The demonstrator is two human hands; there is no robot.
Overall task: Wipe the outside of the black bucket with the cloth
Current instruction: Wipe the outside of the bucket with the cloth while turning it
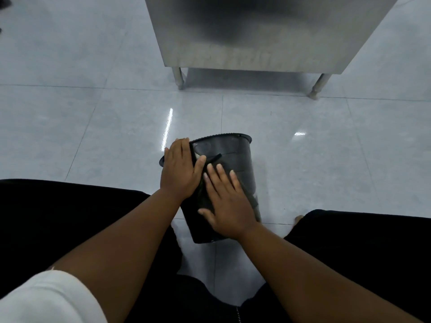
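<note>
Bucket (235, 159): light, stiff, slick plastic; tipped, mouth toward 12 o'clock.
Left hand (180, 170): flat, fingers apart, bracing rim.
Right hand (227, 203): flat on dark cloth (204, 197), not clamped.

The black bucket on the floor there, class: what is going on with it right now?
A seated person has the black bucket tipped on its side on the tiled floor, rim pointing away towards a steel cabinet. The left hand steadies it near the rim. The right hand lies flat on the outer wall, pressing what appears to be a dark cloth, mostly hidden under the palm. Wiping seems under way.
</note>
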